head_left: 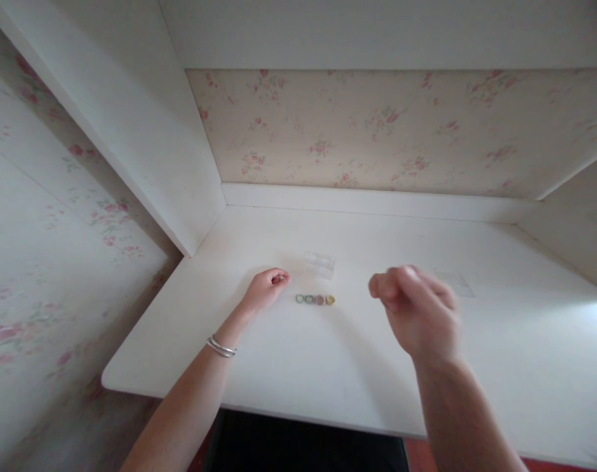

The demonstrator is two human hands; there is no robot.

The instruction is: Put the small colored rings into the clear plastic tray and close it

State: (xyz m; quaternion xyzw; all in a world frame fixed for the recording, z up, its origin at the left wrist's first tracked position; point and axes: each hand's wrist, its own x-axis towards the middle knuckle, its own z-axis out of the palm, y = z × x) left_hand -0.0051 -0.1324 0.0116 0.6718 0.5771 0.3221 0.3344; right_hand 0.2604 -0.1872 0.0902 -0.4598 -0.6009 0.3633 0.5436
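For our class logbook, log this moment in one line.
four small rings: in a row; clear tray: beyond rings; left hand: curled, left of rings; right hand: raised, curled, blurred

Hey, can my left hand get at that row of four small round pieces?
Probably yes: the left hand is just beside the row of small round pieces, and nothing visible lies between them.
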